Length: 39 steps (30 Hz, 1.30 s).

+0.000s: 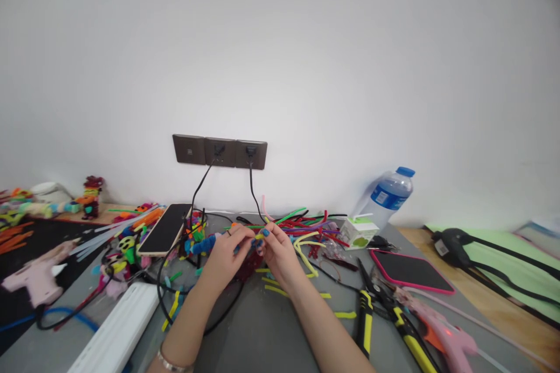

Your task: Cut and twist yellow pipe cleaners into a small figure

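Note:
My left hand [231,252] and my right hand [280,252] meet over the middle of the grey work surface [258,344], fingertips pinched together. Between them is a small yellow and blue fuzzy pipe cleaner piece [259,238], mostly covered by the fingers. Both hands are closed on it. Short yellow pipe cleaner pieces [276,290] lie just right of and below my right hand. Behind the hands spreads a heap of red, green, black and purple pipe cleaners [297,218]. A thick blue fuzzy piece [203,246] lies beside my left hand.
At left are a phone [166,228], a white power strip [118,329] and a pale pink glue gun [41,274] with loose cables. Pliers [365,315], a pink-edged phone [411,271], another glue gun [450,338], a small box [359,232] and a leaning water bottle [389,195] are at right.

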Each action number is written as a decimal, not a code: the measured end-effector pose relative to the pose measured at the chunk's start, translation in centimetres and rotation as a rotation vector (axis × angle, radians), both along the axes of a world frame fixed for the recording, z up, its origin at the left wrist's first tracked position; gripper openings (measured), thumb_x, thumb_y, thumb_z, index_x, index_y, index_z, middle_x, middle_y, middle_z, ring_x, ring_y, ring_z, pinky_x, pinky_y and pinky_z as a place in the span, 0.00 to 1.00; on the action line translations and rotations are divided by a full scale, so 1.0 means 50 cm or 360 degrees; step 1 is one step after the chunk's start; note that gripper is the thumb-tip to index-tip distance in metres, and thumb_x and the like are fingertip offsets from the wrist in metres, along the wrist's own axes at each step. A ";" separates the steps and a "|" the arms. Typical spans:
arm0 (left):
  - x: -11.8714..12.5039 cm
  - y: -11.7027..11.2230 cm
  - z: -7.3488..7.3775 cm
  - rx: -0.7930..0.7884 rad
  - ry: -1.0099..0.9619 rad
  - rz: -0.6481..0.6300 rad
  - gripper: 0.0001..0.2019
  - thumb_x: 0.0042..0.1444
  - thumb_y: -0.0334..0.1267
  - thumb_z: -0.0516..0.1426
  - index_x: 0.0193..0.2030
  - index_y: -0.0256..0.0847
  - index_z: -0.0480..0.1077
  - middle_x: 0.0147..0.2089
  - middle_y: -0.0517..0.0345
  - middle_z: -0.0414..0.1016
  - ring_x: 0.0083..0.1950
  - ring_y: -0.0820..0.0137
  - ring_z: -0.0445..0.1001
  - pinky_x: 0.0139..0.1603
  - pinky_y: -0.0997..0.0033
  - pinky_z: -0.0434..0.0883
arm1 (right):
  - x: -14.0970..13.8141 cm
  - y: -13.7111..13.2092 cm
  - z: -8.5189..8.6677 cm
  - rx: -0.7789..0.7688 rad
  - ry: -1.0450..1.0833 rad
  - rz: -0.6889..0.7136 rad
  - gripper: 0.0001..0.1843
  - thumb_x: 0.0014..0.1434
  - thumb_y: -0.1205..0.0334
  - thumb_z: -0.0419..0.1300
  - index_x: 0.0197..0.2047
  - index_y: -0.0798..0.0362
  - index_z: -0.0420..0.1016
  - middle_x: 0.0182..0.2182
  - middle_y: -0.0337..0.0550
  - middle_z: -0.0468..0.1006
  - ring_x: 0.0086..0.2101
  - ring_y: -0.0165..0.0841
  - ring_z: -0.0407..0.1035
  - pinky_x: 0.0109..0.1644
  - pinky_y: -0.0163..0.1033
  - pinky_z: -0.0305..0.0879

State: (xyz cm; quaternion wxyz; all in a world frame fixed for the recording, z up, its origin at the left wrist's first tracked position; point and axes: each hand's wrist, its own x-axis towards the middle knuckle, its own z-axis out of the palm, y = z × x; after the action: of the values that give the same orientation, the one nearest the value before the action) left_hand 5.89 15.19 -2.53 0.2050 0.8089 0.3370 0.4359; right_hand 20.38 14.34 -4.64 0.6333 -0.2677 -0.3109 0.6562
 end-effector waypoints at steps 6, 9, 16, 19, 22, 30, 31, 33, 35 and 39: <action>0.023 -0.016 0.002 -0.0456 -0.0167 -0.0157 0.06 0.59 0.35 0.51 0.32 0.40 0.65 0.27 0.62 0.65 0.27 0.73 0.64 0.28 0.76 0.60 | 0.002 0.005 0.003 -0.0027 -0.0036 -0.0073 0.23 0.40 0.50 0.74 0.22 0.52 0.65 0.15 0.30 0.66 0.17 0.23 0.57 0.21 0.29 0.54; 0.029 -0.017 -0.002 -0.0712 -0.0285 -0.0233 0.09 0.60 0.39 0.51 0.29 0.40 0.62 0.24 0.65 0.60 0.25 0.74 0.59 0.26 0.77 0.56 | 0.003 0.003 0.006 -0.0035 -0.0029 -0.0051 0.23 0.41 0.50 0.73 0.22 0.52 0.64 0.15 0.30 0.65 0.17 0.23 0.56 0.21 0.29 0.53; 0.038 -0.013 -0.006 -0.1096 -0.0604 -0.0343 0.16 0.59 0.49 0.52 0.27 0.40 0.61 0.22 0.66 0.58 0.22 0.77 0.53 0.24 0.77 0.52 | 0.004 -0.002 0.008 -0.0023 0.0026 0.0065 0.22 0.43 0.52 0.73 0.23 0.53 0.64 0.16 0.30 0.66 0.17 0.22 0.57 0.20 0.27 0.53; 0.038 -0.016 -0.005 -0.1136 -0.0646 -0.0370 0.15 0.57 0.48 0.54 0.28 0.40 0.60 0.22 0.67 0.56 0.23 0.77 0.51 0.24 0.77 0.52 | 0.005 -0.002 0.008 -0.0027 0.0036 0.0085 0.22 0.43 0.52 0.73 0.23 0.53 0.64 0.16 0.30 0.65 0.16 0.21 0.56 0.20 0.27 0.53; 0.034 -0.018 -0.001 -0.0998 -0.0576 -0.0397 0.13 0.56 0.45 0.55 0.28 0.39 0.60 0.25 0.66 0.57 0.25 0.76 0.55 0.27 0.77 0.55 | 0.004 -0.001 0.007 -0.0033 0.0042 0.0097 0.22 0.43 0.53 0.73 0.23 0.53 0.63 0.16 0.29 0.64 0.16 0.20 0.55 0.19 0.26 0.52; 0.023 -0.013 0.005 -0.0759 -0.0375 -0.0289 0.12 0.61 0.42 0.50 0.29 0.39 0.64 0.28 0.60 0.66 0.30 0.72 0.64 0.32 0.75 0.61 | -0.002 -0.005 0.010 -0.0053 0.0073 0.0104 0.19 0.43 0.52 0.73 0.28 0.53 0.69 0.17 0.29 0.67 0.17 0.22 0.60 0.20 0.25 0.57; 0.024 -0.012 0.005 -0.0768 -0.0433 -0.0276 0.12 0.61 0.43 0.50 0.29 0.39 0.64 0.28 0.60 0.67 0.31 0.71 0.65 0.33 0.75 0.62 | -0.002 -0.005 0.012 -0.0042 0.0085 0.0108 0.19 0.43 0.52 0.73 0.30 0.53 0.70 0.18 0.30 0.68 0.19 0.22 0.62 0.22 0.26 0.59; 0.026 -0.012 0.006 -0.0739 -0.0501 -0.0253 0.12 0.61 0.42 0.50 0.29 0.39 0.63 0.28 0.60 0.67 0.31 0.71 0.66 0.33 0.74 0.63 | -0.003 -0.006 0.014 -0.0013 0.0088 0.0126 0.19 0.42 0.52 0.74 0.31 0.53 0.72 0.20 0.32 0.70 0.21 0.23 0.65 0.25 0.27 0.62; 0.026 -0.013 0.005 -0.0628 -0.0420 -0.0206 0.12 0.61 0.40 0.49 0.27 0.40 0.62 0.27 0.61 0.66 0.30 0.72 0.66 0.31 0.75 0.62 | -0.003 -0.006 0.013 0.0017 0.0060 0.0136 0.18 0.43 0.54 0.73 0.29 0.53 0.71 0.20 0.33 0.71 0.22 0.23 0.65 0.26 0.27 0.63; 0.019 -0.018 0.000 -0.0158 0.0096 0.0074 0.09 0.59 0.33 0.49 0.26 0.41 0.60 0.23 0.64 0.62 0.25 0.73 0.61 0.27 0.74 0.56 | -0.005 0.000 0.000 0.0031 -0.0051 0.0085 0.19 0.45 0.53 0.72 0.24 0.53 0.67 0.18 0.32 0.70 0.19 0.23 0.62 0.24 0.28 0.61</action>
State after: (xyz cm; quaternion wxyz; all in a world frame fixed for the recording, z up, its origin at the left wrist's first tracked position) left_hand 6.85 14.30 -2.51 0.2244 0.8024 0.3830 0.3989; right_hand 20.12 14.32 -4.64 0.6131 -0.2637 -0.3344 0.6654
